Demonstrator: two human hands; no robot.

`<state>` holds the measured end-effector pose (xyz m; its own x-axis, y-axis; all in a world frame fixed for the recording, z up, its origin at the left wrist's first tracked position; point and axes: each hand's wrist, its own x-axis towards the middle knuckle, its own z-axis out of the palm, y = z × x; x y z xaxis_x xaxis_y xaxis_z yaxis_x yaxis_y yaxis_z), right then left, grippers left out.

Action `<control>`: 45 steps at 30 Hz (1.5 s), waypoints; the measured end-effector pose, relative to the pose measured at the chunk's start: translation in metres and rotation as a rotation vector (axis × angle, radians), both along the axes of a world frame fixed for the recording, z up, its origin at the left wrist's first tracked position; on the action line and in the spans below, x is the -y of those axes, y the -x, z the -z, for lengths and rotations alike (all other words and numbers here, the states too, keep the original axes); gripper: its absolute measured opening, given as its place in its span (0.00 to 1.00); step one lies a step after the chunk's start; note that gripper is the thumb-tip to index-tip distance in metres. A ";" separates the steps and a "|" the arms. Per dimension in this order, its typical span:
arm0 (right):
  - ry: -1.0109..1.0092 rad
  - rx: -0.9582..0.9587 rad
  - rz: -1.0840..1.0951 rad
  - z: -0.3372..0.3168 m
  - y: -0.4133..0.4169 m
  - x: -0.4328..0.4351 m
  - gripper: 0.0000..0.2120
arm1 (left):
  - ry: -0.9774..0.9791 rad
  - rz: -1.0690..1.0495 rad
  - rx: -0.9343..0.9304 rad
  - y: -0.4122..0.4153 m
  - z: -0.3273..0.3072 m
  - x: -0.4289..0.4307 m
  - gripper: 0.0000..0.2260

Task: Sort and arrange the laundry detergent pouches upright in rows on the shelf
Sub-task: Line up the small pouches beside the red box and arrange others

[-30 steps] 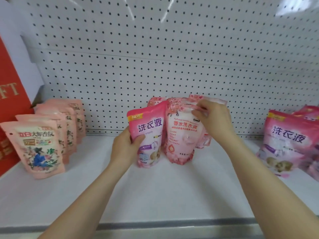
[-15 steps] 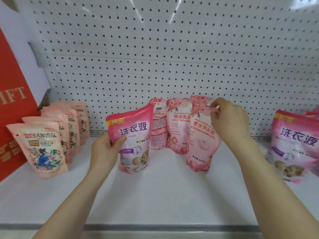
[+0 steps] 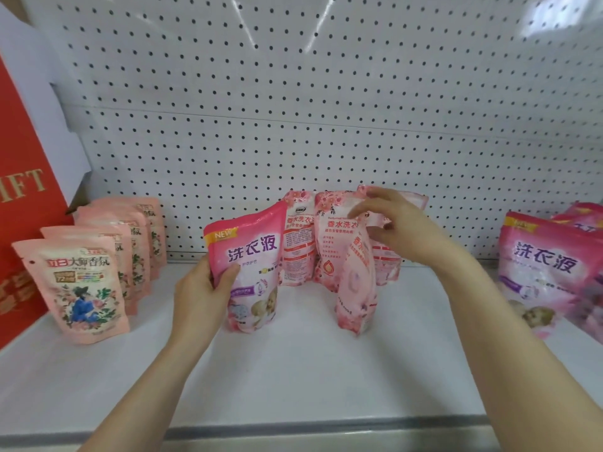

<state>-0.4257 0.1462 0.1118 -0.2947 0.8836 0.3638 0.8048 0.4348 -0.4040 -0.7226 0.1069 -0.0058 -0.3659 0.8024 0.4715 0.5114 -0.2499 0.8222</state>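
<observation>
My left hand point(image 3: 199, 288) grips a bright pink pouch point(image 3: 251, 272) with purple lettering, held upright on the white shelf point(image 3: 293, 370). To its right, a pale pink floral pouch point(image 3: 357, 282) stands turned edge-on in front of several matching floral pouches point(image 3: 300, 243) lined up at the pegboard. My right hand point(image 3: 401, 226) is at that pouch's top, its fingers partly spread. Whether the hand still pinches the top is unclear.
A row of peach pouches point(image 3: 81, 285) stands at the left, next to a red gift box point(image 3: 19, 203). More bright pink pouches point(image 3: 548, 272) stand at the right. The white pegboard point(image 3: 326, 109) backs the shelf.
The left hand carried the bright pink pouch leftward, away from the floral group. The right hand pulled one floral pouch forward and to the right; it has since twisted edge-on and the fingers have spread.
</observation>
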 end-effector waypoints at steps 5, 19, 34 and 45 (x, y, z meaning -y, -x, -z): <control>-0.268 -0.080 0.135 0.001 0.016 -0.005 0.09 | 0.006 0.029 0.022 0.002 0.000 0.000 0.04; -0.260 -0.124 0.206 0.013 0.041 0.002 0.10 | 0.018 0.065 0.001 0.008 -0.001 0.002 0.04; -0.342 0.056 0.539 0.019 -0.008 -0.002 0.11 | 0.044 0.077 0.146 0.006 0.003 0.003 0.04; -0.450 -0.464 0.644 0.078 -0.070 0.050 0.21 | 0.066 0.297 0.236 -0.070 0.005 0.001 0.14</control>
